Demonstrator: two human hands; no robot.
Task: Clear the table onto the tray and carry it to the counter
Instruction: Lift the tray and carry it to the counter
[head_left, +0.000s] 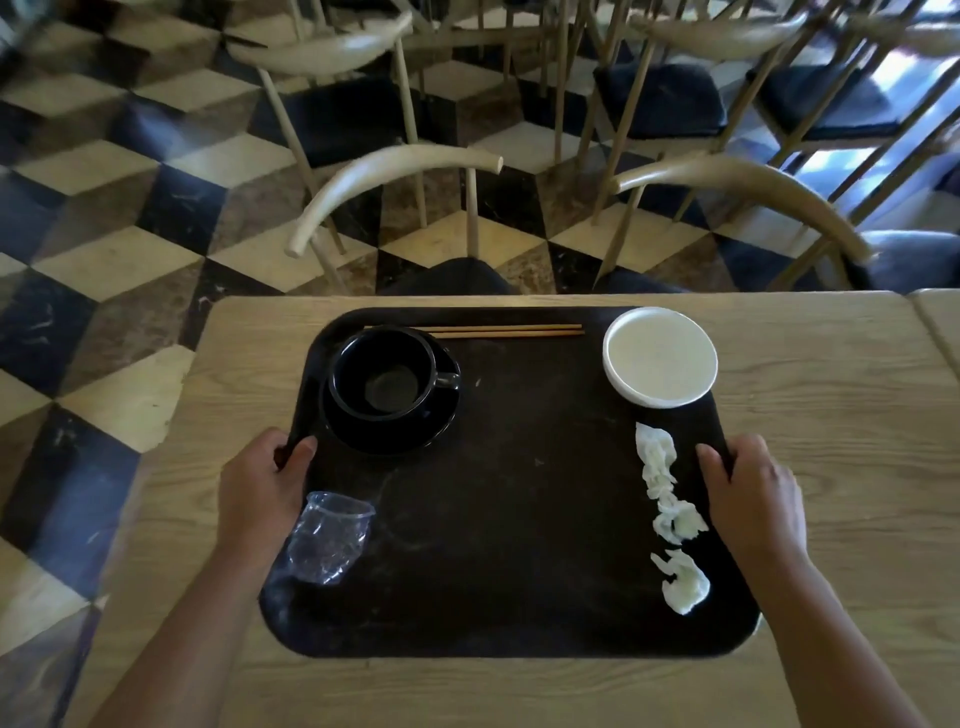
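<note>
Two grips, one tray (519, 519): left grip (260, 483) clasped its frame-left rim, right grip (748, 488) its frame-right rim; long axis ran crosswise between them.

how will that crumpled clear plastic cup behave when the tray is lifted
Probably very light and floppy: the plastic cup is thin, clear and crumpled. It lies on its side on the tray, so it may roll or slide if the tray tilts. It sits near the left rim by the left hand, so it could slip off.
</note>
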